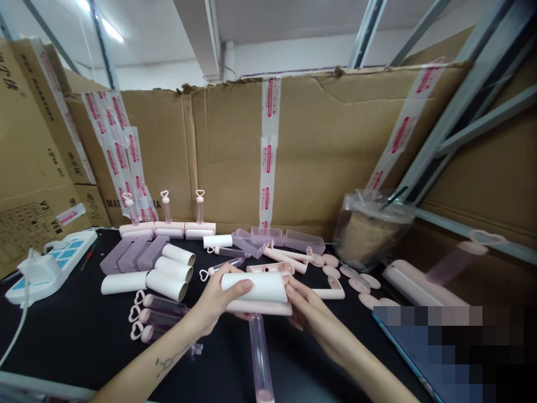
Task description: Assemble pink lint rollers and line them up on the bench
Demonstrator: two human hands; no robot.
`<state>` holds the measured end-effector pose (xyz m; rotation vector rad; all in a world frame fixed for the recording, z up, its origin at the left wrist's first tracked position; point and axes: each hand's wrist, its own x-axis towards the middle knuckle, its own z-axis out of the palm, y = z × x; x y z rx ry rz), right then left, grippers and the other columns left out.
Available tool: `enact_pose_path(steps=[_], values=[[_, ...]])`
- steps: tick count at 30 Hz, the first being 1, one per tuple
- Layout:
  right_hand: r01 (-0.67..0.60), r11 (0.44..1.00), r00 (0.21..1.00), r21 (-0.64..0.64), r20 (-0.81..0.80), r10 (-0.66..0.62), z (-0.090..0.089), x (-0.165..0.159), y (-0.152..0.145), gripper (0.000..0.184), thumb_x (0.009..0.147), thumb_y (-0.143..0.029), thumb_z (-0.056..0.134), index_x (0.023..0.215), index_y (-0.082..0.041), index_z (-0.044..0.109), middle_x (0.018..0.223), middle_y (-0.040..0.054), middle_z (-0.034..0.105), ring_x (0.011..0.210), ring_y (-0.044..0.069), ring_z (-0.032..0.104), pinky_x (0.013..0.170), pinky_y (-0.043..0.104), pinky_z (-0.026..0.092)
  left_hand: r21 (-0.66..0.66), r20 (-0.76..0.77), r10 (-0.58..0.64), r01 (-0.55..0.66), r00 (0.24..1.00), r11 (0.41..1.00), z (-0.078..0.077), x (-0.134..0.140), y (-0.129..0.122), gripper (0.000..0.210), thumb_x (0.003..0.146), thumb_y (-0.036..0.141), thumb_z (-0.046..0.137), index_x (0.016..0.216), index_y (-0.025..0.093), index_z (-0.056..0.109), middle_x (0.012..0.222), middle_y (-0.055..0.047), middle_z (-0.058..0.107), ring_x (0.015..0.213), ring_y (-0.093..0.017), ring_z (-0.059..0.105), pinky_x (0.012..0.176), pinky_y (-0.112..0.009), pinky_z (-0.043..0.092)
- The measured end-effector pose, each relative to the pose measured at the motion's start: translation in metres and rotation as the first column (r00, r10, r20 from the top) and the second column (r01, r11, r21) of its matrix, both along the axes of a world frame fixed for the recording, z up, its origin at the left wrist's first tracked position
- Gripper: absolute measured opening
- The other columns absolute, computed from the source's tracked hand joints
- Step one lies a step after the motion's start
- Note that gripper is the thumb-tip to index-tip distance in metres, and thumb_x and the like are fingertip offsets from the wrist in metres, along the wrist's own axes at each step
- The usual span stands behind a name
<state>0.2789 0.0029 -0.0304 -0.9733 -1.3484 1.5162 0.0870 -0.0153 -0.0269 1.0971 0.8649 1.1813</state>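
My left hand (pixel 224 296) is closed around the left part of a white roll (pixel 255 285), its thumb lying on top. The roll sits in a pale pink holder (pixel 262 307), whose lower edge shows beneath it. My right hand (pixel 305 302) has its fingers bent against the right end of the roll and holder. A clear purple tube (pixel 260 355) with a pink tip points from under the holder towards me. Left of my left forearm lie several purple tubes (pixel 161 319) with heart-shaped pink loops. Part of the holder is hidden by my fingers.
White rolls (pixel 165 285) and translucent purple trays (pixel 134 254) lie at left. Pink holders with upright tubes (pixel 200 210) stand at the back. Pink oval discs (pixel 361 280), a bagged drink cup (pixel 367 229) and another holder (pixel 419 282) are at right. A power strip (pixel 54 274) lies far left.
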Motion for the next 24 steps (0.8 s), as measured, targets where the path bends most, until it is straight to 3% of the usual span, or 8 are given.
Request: enact_pose_path(steps=[4, 11, 14, 19, 24], values=[[-0.077, 0.992, 0.993, -0.103, -0.095, 0.067, 0.0044, 0.001, -0.0015, 0.031, 0.069, -0.045, 0.069, 0.071, -0.019, 0.052, 0.052, -0.0067, 0.036, 0.042, 0.005, 0.021, 0.034, 0.015, 0.012, -0.021, 0.007, -0.02, 0.02, 1.0, 1.0, 0.0008, 0.0003, -0.0001, 0.04, 0.066, 0.044, 0.07, 0.083, 0.018, 0.044, 0.078, 0.002, 0.053, 0.062, -0.015, 0.061, 0.047, -0.029, 0.055], [-0.098, 0.968, 0.968, -0.229, -0.249, 0.039, 0.0091, 0.0015, -0.0046, 0.026, 0.063, -0.033, 0.075, 0.07, -0.02, 0.054, 0.058, -0.0053, 0.044, 0.045, 0.006, 0.033, 0.035, 0.016, 0.019, -0.032, 0.025, -0.069, 0.07, 0.997, 0.997, 0.0003, 0.0012, -0.0018, 0.041, 0.066, 0.043, 0.071, 0.082, 0.018, 0.043, 0.078, 0.001, 0.056, 0.064, -0.015, 0.062, 0.049, -0.03, 0.056], [-0.099, 0.956, 0.956, -0.277, -0.292, 0.014, 0.0089, 0.0024, -0.0045, 0.028, 0.059, -0.03, 0.077, 0.07, -0.02, 0.053, 0.057, -0.0061, 0.043, 0.045, 0.005, 0.032, 0.036, 0.016, 0.019, -0.043, 0.04, -0.092, 0.094, 0.995, 0.995, -0.0005, 0.0019, -0.0025, 0.04, 0.067, 0.041, 0.071, 0.084, 0.018, 0.043, 0.079, 0.0, 0.057, 0.063, -0.015, 0.062, 0.049, -0.029, 0.056], [-0.13, 0.964, 0.968, -0.232, -0.241, 0.072, 0.0076, 0.0043, -0.0028, 0.027, 0.064, -0.034, 0.074, 0.071, -0.02, 0.052, 0.058, -0.0058, 0.041, 0.046, 0.004, 0.032, 0.038, 0.015, 0.02, -0.022, 0.017, -0.084, 0.084, 0.996, 0.996, 0.0003, -0.0003, -0.0007, 0.039, 0.068, 0.039, 0.071, 0.084, 0.018, 0.043, 0.08, 0.0, 0.056, 0.063, -0.015, 0.062, 0.048, -0.029, 0.056], [-0.103, 0.984, 0.978, -0.146, -0.196, 0.073, 0.0055, 0.0016, -0.0028, 0.036, 0.069, -0.054, 0.065, 0.071, -0.021, 0.052, 0.057, -0.005, 0.041, 0.047, 0.007, 0.031, 0.039, 0.017, 0.018, 0.009, -0.031, -0.013, 0.014, 0.999, 1.0, 0.002, -0.0005, -0.0003, 0.041, 0.065, 0.04, 0.073, 0.083, 0.018, 0.043, 0.08, 0.001, 0.056, 0.065, -0.016, 0.063, 0.048, -0.029, 0.056]])
